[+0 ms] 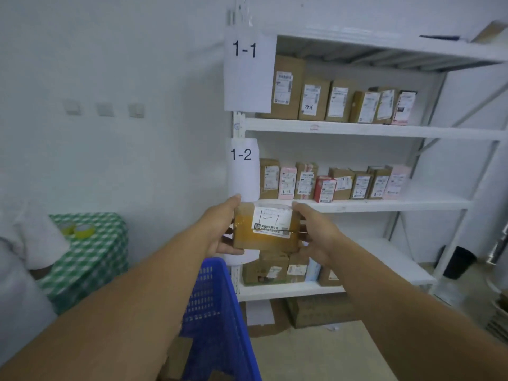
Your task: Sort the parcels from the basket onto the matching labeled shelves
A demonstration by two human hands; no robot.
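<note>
I hold a small brown cardboard parcel in front of me, its white label hand-marked "1-1". My left hand grips its left side and my right hand grips its right side. The blue plastic basket stands below my arms. Ahead is a white shelf unit: a sheet marked "1-1" hangs beside the upper shelf, which carries a row of upright boxes. A sheet marked "1-2" hangs beside the shelf below, also lined with parcels.
A lower shelf holds several more boxes, with cartons on the floor under it. A table with a green checked cloth and tape rolls stands at left. A dark bin sits at right.
</note>
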